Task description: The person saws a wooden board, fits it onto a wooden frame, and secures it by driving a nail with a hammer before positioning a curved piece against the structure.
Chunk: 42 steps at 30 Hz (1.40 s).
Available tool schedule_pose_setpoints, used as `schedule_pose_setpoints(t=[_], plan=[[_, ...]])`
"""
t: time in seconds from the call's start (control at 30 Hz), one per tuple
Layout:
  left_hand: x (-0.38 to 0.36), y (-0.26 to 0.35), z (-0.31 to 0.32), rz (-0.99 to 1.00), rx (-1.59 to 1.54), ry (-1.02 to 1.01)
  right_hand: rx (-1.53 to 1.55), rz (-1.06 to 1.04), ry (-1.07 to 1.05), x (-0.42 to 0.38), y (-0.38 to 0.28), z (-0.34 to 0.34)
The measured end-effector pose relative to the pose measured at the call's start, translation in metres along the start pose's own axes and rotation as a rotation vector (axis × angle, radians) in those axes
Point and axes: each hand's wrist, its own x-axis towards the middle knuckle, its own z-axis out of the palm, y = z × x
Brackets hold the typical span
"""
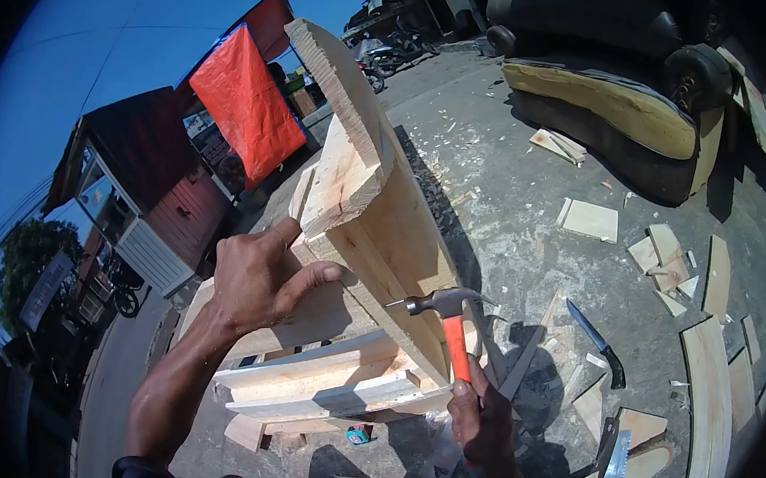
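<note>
On sunlit concrete (525,244), your left grip (258,276) clasps the wooden frame (411,241), your right grip (482,416) the hammer (457,340), and a glancing blow could bend the nail (395,304).

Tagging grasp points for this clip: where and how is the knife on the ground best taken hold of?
Probably by the black handle, reaching down from the near side and closing across the handle's width. The knife lies on the ground with that end nearest the person and the blade pointing away, so this approach avoids the blade.
</note>
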Motion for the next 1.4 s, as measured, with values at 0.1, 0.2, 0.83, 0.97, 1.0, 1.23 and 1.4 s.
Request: schedule_pose_setpoints(t=[0.1, 0.2, 0.83, 0.97, 1.0, 1.23, 1.4], plan=[[-0.001, 0.002, -0.004, -0.023, 0.001, -0.038, 0.649, 0.562, 0.384, 0.023, -0.045, -0.010], [-0.006, -0.001, -0.004, -0.007, 0.017, -0.051, 0.255, 0.465, 0.282, -0.002, 0.018, 0.018], [-0.008, 0.001, -0.002, -0.034, -0.028, -0.018, 0.474, 0.441, 0.131, 0.010, -0.011, -0.014], [-0.003, 0.002, -0.007, -0.030, 0.054, -0.066, 0.345, 0.357, 0.419, 0.022, -0.010, 0.010], [0.002, 0.002, -0.006, -0.021, 0.057, -0.047, 0.376, 0.388, 0.251, 0.031, -0.008, -0.002], [0.003, 0.001, -0.002, -0.013, 0.034, -0.029, 0.144, 0.311, -0.172, 0.020, -0.012, 0.010], [-0.006, 0.003, -0.004, -0.024, 0.022, -0.040, 0.698, 0.596, 0.324, 0.018, -0.051, 0.003]])
